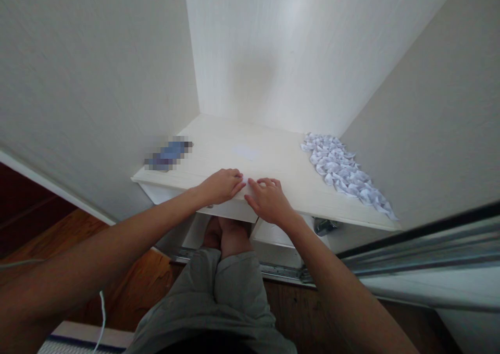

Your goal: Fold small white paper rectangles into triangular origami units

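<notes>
Near the front edge of the white shelf (273, 135), my left hand (223, 185) pinches a small white piece of paper (245, 180) from its left side. My right hand (270, 199) meets it from the right, thumb and fingertips closed at the paper's other edge. Most of the piece is hidden by the fingers. Just behind the hands a flat white sheet of paper (246, 152) lies on the shelf. To the right, many small white folded pieces (339, 169) lie overlapping in rows along the side wall.
A blurred-out blue object (169, 155) lies at the shelf's left end. White panels enclose the shelf on three sides. Beneath it are open compartments, one with a dark object (325, 226). My legs (230, 239) reach under the shelf. A pale cable (102, 317) hangs at lower left.
</notes>
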Demonstrator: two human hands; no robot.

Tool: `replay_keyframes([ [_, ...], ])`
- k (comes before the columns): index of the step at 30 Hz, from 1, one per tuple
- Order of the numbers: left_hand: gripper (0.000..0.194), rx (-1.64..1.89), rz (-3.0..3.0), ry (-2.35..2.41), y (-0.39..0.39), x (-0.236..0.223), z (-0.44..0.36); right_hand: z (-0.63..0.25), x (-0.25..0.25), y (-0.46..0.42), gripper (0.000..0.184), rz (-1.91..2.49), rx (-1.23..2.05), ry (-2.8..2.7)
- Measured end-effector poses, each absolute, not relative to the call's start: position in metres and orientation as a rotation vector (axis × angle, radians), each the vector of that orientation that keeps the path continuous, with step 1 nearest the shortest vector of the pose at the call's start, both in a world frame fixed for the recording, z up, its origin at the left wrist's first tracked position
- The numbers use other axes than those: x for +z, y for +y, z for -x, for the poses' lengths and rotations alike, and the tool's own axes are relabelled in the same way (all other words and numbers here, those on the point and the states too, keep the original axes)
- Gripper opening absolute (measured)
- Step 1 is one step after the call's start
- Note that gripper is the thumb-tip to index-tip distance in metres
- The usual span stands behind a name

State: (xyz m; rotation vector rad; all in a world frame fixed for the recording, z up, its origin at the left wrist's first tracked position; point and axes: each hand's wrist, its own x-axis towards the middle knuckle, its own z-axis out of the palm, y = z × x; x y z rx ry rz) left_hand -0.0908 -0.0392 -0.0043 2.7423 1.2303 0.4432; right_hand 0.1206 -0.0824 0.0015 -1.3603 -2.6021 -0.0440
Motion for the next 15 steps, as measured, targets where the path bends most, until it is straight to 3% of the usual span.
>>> replay_keyframes([
  [5, 0.006, 0.319, -2.402, 1.334, 0.010, 0.027, 0.077, -0.120, -0.009, -0.084, 0.050, 1.423, -0.030, -2.478],
  [9, 0.023, 0.310, -2.217, 1.298, 0.040, 0.031, 0.067, -0.120, -0.014, -0.085, 0.049, 1.415, -0.053, -2.422],
  [15, 0.031, 0.521, -1.872, 1.164, 0.039, 0.029, 0.072, -0.125, -0.016, -0.078, 0.057, 1.357, 0.100, -2.323],
])
